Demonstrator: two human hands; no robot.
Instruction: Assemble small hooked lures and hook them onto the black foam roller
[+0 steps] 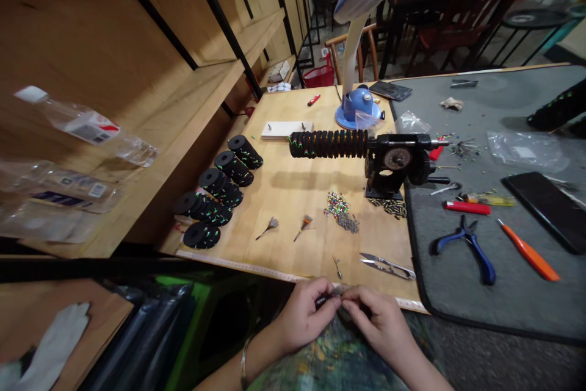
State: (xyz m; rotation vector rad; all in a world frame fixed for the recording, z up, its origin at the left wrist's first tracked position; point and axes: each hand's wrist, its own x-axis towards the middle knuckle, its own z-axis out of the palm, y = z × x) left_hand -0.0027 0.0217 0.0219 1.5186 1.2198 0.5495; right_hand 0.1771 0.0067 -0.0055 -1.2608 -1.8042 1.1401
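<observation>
My left hand (pixel 304 312) and my right hand (pixel 378 318) meet at the near edge of the wooden table (pixel 293 190), fingers pinched together on a small dark piece (pixel 326 300) held between them. Just beyond the fingers lie silver thread snips (pixel 388 265) and a small hook (pixel 337 267). Further up the table sit two small feathered tufts (pixel 286 226) and a pile of coloured beads (pixel 341 211). A black vise-like tool (pixel 394 162) holds a long row of black foam discs (pixel 327 143).
Stacks of black foam discs (pixel 220 190) line the table's left side. A grey mat (pixel 494 196) on the right carries blue pliers (pixel 467 244), an orange tool (pixel 528 251), a red lighter (pixel 466 207) and a phone (pixel 547 208). A blue desk lamp (pixel 359 104) stands behind. Wooden shelves (pixel 137 104) hold plastic bottles.
</observation>
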